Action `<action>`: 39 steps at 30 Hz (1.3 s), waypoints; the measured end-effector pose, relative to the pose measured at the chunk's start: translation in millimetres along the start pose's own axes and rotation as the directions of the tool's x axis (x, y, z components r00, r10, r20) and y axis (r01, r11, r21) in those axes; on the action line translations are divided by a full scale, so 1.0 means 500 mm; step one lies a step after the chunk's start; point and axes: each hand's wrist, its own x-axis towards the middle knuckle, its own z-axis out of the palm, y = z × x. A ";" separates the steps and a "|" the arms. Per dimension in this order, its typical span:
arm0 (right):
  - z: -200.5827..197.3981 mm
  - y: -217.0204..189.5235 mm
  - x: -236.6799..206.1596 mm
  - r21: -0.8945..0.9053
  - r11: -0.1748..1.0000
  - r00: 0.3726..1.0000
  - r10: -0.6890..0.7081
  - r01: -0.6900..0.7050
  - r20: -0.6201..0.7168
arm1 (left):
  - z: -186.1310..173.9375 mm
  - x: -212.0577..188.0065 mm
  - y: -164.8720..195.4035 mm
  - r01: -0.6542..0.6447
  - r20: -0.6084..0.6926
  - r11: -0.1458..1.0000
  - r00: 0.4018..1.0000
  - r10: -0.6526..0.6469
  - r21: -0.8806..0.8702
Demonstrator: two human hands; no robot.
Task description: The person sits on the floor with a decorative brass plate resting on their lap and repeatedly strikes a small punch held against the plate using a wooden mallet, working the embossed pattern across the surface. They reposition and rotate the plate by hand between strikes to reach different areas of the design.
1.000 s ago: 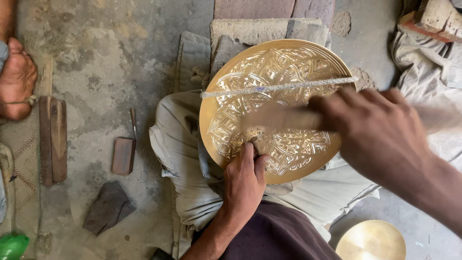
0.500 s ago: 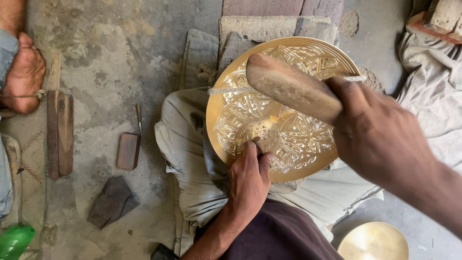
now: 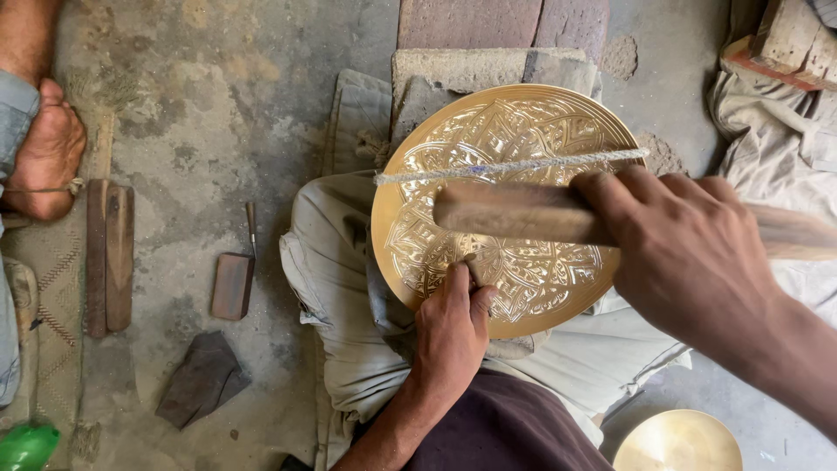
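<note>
The round brass plate, engraved all over with fine leafy patterns, leaned on the person's lap with a string stretched across it. The left hand pinched a small tool against its lower face; the right hand gripped a wooden mallet above.

The wooden mallet is down now, lying level across the middle of the engraved brass plate, its head end just above the left hand; half a second back it was raised and slanted toward the plate's far edge, and before that only a blur. The right hand has dropped and swung in with it, now over the plate's right rim.
</note>
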 end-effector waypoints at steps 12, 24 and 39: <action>-0.026 0.010 -0.050 -0.307 0.948 0.980 -0.133 0.081 -0.150 | 0.011 -0.014 0.021 0.060 0.005 0.998 0.998 -0.061 0.018; -0.003 0.033 -0.063 -0.023 0.997 0.924 -0.079 0.077 -0.374 | 0.015 -0.027 0.026 -0.029 -0.190 0.991 0.980 0.053 0.129; 0.025 0.023 -0.015 0.210 0.941 0.884 -0.151 0.266 -0.443 | 0.035 -0.038 0.025 0.108 -0.181 0.993 0.979 -0.098 0.051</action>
